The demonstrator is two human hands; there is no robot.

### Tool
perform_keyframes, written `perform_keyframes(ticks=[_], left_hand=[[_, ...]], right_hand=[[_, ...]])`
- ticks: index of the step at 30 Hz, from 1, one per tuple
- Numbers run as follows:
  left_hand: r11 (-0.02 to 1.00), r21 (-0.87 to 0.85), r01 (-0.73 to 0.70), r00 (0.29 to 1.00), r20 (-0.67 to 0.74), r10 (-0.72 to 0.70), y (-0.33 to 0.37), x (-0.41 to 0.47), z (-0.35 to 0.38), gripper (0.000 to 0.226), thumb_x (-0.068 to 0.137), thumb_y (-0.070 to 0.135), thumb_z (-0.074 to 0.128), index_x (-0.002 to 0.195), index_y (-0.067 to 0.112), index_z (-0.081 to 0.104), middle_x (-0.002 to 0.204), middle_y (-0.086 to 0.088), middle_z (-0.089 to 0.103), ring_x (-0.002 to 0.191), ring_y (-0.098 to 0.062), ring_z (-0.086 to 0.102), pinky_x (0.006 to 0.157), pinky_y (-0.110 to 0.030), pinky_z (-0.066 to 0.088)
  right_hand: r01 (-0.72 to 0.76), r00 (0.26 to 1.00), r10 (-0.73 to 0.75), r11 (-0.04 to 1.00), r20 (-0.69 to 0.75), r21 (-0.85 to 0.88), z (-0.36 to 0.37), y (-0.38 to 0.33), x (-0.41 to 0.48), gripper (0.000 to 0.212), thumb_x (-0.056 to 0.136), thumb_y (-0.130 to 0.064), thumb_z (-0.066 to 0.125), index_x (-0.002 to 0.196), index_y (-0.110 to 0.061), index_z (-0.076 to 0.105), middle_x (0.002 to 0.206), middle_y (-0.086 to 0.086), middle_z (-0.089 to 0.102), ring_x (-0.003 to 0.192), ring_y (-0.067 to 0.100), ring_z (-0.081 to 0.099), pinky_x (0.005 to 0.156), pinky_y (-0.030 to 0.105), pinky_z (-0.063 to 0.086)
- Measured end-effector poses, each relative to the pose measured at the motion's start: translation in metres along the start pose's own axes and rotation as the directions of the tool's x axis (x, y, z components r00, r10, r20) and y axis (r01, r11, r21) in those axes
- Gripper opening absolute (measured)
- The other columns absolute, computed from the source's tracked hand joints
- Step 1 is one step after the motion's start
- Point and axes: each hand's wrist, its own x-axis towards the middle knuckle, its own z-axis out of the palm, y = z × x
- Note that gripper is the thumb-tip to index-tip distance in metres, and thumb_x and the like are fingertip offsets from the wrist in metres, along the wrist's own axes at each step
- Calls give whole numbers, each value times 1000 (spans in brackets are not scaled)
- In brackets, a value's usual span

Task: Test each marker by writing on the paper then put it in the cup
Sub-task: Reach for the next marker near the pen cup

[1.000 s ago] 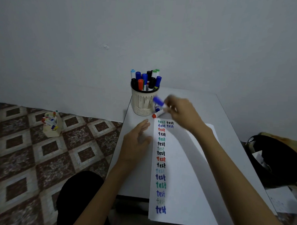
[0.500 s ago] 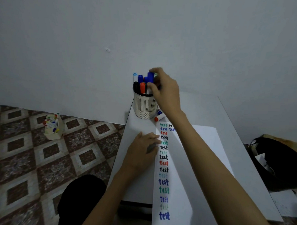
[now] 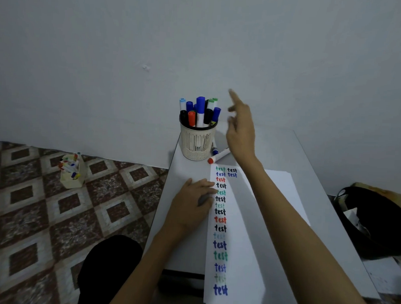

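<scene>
Our right hand (image 3: 240, 130) is up in the air, just to the right of the cup (image 3: 196, 141). Its fingers are spread out and it holds nothing. The hand looks blurry, so we cannot say more about each finger.

The cup is full of markers standing up, and a tall blue marker (image 3: 200, 106) sticks out the most. Two markers are not in the cup. A red-capped marker (image 3: 219, 155) lies on the table (image 3: 309, 161) by the foot of the cup, right at the top of the paper (image 3: 268, 212). A blue-tipped marker (image 3: 214, 150) lies just behind it, next to the cup.

We think the next job is to pick up the red-capped one. We should bring our hand down softly and pinch it in the middle, so we do not bump the cup. Then we pull the cap off and write in a clean spot beside the rows of "test".

Our left hand (image 3: 191, 205) lies flat with straight fingers on the left edge of the paper. It should keep the paper from sliding.
</scene>
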Motion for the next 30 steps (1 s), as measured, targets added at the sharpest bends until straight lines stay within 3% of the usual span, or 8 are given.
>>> perform_keyframes(ticks=[2, 5, 12, 14, 17, 20, 25, 30], left_hand=[[1000, 6, -11, 1000, -7, 11, 0, 1, 0, 25, 86, 17, 59, 109, 13, 68, 127, 2, 59, 119, -2, 45, 114, -27, 14], [1000, 14, -18, 1000, -15, 18, 0, 1, -1, 28, 85, 21, 55, 108, 13, 68, 126, 2, 59, 116, 0, 44, 114, -28, 15], [998, 40, -43, 998, -36, 44, 2, 1, -1, 22, 87, 12, 59, 107, 13, 68, 125, 2, 60, 114, 1, 45, 113, -25, 14], [999, 36, -33, 999, -40, 35, 2, 1, -2, 22, 87, 12, 60, 107, 12, 68, 124, 2, 61, 116, -3, 48, 113, -24, 14], [1000, -8, -15, 999, -40, 14, 6, 0, -2, 29, 85, 20, 57, 112, 12, 65, 123, 0, 61, 118, -8, 51, 114, -28, 20], [985, -154, 81, 992, -82, -94, 10, -1, -4, 40, 86, 29, 59, 124, 17, 55, 124, 4, 59, 113, -5, 52, 103, -32, 41], [967, -229, 108, 981, -132, -141, 16, 0, -8, 47, 85, 47, 58, 125, 23, 51, 107, 14, 61, 96, 5, 57, 79, -11, 46], [989, -148, -5, 994, -107, -11, 22, -4, -10, 17, 97, 26, 44, 91, 16, 57, 63, 14, 53, 58, 3, 51, 53, -9, 33]], right_hand=[[-162, 981, 177, 974, 81, -160, -2, 21, -11, 60, 81, 10, 46, 133, -20, 50, 117, 5, 56, 100, 14, 48, 66, 20, 39], [-18, 875, 269, 850, 404, -527, 1, 53, -29, 38, 87, -9, 62, 123, -17, 59, 127, 6, 55, 112, 24, 46, 82, 34, 43], [204, 926, 28, 803, 378, -559, -8, 64, -45, 15, 93, -20, 57, 107, -14, 57, 103, 6, 62, 92, 22, 49, 66, 29, 36], [92, 961, 49, 872, 273, -481, -14, 58, -47, 11, 94, -17, 56, 104, -13, 54, 97, 5, 61, 85, 21, 49, 63, 30, 38], [-251, 967, 249, 968, 52, 23, -22, 39, -53, 13, 93, -16, 60, 103, -14, 52, 89, -4, 58, 79, 19, 60, 64, 29, 52], [-529, 828, 542, 669, 144, 522, -34, 17, -61, 21, 89, -9, 65, 107, -5, 55, 90, 13, 62, 73, 20, 65, 58, 25, 55], [-687, 726, 446, 510, 523, 518, -41, -6, -92, 29, 79, 0, 72, 100, 12, 57, 74, 19, 65, 53, 23, 56, 47, 28, 42], [-659, 749, 409, 548, 521, 515, -34, -27, -109, 34, 78, -4, 76, 93, 17, 54, 69, 21, 61, 47, 20, 49, 42, 22, 39]])
